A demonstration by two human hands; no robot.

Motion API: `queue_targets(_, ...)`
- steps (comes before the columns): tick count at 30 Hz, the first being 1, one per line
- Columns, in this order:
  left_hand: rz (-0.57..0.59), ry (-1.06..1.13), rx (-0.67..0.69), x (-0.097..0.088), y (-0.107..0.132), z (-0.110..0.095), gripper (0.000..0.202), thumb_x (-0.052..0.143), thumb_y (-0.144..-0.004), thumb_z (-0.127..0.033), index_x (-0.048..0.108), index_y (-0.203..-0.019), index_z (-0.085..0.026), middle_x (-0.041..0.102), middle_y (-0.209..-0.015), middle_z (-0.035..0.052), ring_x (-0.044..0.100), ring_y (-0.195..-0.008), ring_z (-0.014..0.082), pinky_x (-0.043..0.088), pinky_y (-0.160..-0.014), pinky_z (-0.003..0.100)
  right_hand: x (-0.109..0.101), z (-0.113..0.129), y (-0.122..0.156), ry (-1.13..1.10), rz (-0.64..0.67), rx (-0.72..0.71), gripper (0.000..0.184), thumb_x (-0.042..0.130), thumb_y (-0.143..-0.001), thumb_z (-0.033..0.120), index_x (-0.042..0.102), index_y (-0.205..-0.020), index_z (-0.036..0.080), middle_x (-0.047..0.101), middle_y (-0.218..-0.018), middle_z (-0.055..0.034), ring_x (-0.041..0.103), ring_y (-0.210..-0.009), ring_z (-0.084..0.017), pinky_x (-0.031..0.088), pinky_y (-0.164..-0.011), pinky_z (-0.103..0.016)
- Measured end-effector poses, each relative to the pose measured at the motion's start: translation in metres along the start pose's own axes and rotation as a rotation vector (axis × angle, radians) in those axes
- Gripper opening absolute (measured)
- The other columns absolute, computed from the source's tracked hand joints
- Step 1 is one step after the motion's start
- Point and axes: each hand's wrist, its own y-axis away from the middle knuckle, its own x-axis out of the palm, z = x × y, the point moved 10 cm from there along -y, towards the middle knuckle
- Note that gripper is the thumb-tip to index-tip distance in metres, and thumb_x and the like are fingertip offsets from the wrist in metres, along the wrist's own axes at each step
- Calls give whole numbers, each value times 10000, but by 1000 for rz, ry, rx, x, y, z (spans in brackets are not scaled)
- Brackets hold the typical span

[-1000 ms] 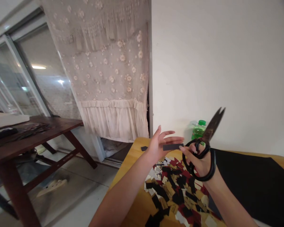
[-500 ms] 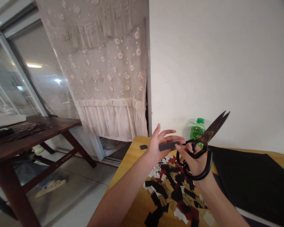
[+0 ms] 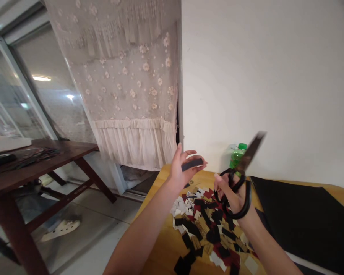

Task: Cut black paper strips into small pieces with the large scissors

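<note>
A short black strip lies across the palm and fingers of my left hand, whose fingers curl loosely beneath it. To the right, my right hand holds a pair of black-handled scissors. Their blades point up and to the right, slightly blurred, and look closed. The right thumb is raised and apart from the strip. Below both hands, a pile of small cut pieces in black, tan, red and white covers part of the yellow wooden table.
A large black sheet covers the table's right side. A green bottle stands against the wall, behind the scissors. On the left is a dark wooden table, with a person's foot in a white clog beneath it. A lace curtain hangs behind.
My left hand has moved left and slightly up with the black strip, away from my right hand. The right thumb has come off the strip, and the scissor blades have closed.
</note>
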Motion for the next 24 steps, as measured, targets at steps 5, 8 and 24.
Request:
queue_targets(5, -61, 74, 87, -19, 0, -45, 522, 411, -799, -605, 590, -771, -115, 625, -728, 118, 634, -730, 231, 490, -786, 398, 40, 0, 22, 151, 364, 1, 434, 430, -841, 583, 421, -620, 210, 435, -573, 26, 442, -544, -137, 381, -523, -256)
queue_targets(8, -41, 93, 152, -25, 4, -68, 543, 406, -790, -625, 595, -751, -118, 622, -731, 113, 628, -736, 218, 496, -790, 379, 51, -1, 34, 166, 443, 42, 352, 472, -830, 555, 483, -732, 217, 501, -658, 10, 506, -645, -173, 431, -607, -272)
queue_targets(24, 78, 105, -52, -1, -1, -13, 589, 333, -833, -609, 608, -784, -90, 628, -704, 139, 625, -659, 241, 473, -774, 444, 73, -22, 49, 162, 595, 99, 326, 423, -867, 528, 521, -885, 216, 501, -724, 1, 503, -716, -193, 449, -756, -329)
